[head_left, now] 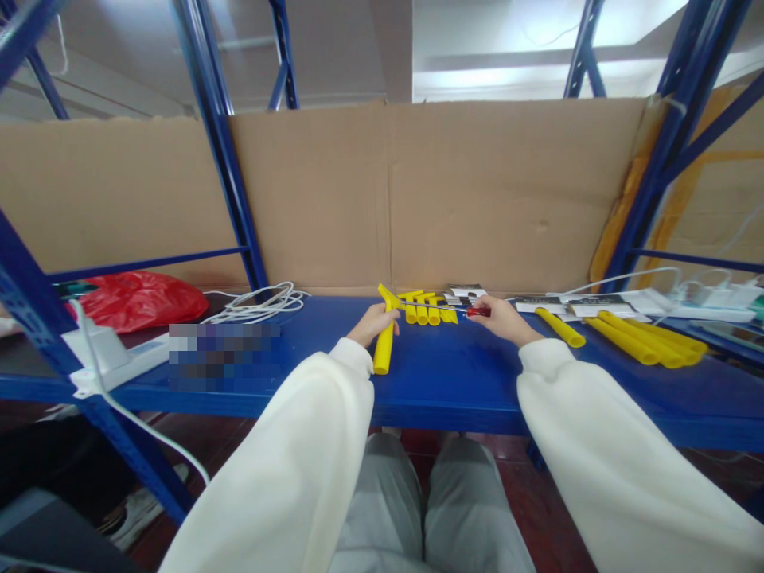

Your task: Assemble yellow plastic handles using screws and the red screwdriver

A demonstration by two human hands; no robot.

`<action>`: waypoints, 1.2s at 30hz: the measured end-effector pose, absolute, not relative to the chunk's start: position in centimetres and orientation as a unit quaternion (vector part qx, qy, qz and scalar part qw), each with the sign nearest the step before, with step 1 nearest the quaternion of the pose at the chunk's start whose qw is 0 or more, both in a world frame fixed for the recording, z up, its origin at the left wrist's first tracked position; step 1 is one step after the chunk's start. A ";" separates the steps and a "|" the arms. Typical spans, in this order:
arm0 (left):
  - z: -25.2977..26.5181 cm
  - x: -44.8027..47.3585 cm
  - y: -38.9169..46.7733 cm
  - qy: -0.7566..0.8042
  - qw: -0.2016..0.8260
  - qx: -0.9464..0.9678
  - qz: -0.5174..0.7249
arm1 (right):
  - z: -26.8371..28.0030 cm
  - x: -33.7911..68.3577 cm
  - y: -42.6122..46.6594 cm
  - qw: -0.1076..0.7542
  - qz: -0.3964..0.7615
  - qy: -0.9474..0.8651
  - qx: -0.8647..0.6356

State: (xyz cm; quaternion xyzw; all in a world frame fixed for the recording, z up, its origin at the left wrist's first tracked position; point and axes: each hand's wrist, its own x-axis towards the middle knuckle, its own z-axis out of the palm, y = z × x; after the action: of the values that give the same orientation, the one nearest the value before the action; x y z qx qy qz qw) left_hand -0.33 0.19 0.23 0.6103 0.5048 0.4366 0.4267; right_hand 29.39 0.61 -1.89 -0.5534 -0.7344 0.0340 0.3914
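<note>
My left hand (375, 322) is closed round a yellow T-shaped piece with a tube handle (383, 352), held tilted above the blue shelf. In my right hand (500, 320) is a screwdriver (477, 312) with a red handle, gripped by the fingers. Its long thin shaft points left and its tip meets the head of the yellow piece; whether a screw is there is too small to tell. Just behind my hands, several similar yellow T-shaped pieces (422, 312) lie side by side on the shelf.
Yellow tubes (641, 341) lie at the right, with one single tube (559, 327) nearer my right hand. Black-and-white printed cards (600, 306) sit behind them. A coiled white cable (263, 302), a red plastic bag (146, 301) and a white power strip (128, 362) are at the left. A cardboard panel (477, 191) closes the back.
</note>
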 end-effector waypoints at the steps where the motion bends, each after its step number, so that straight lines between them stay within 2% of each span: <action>1: 0.3 -0.3 0.0 0.503 0.428 0.614 0.432 | -1.9 29.4 0.6 0.392 0.033 -0.732 -0.556; 15: 0.6 -0.1 -0.7 0.512 0.408 0.623 0.428 | -1.3 29.1 -0.2 0.355 -0.006 -0.721 -0.595; 27: 0.7 -0.2 -0.5 0.520 0.397 0.647 0.391 | -1.8 29.5 0.3 0.344 -0.081 -0.752 -0.556; 36: 0.7 -0.1 -0.5 0.518 0.398 0.654 0.382 | -1.5 29.2 -0.1 0.323 -0.067 -0.743 -0.583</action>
State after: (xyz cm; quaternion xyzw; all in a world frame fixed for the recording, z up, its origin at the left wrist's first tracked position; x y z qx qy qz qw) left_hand -0.07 -0.54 0.70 0.6535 0.5181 0.3823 0.3978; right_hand 29.23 -0.10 -1.52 -0.5830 -0.7425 -0.0667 0.3230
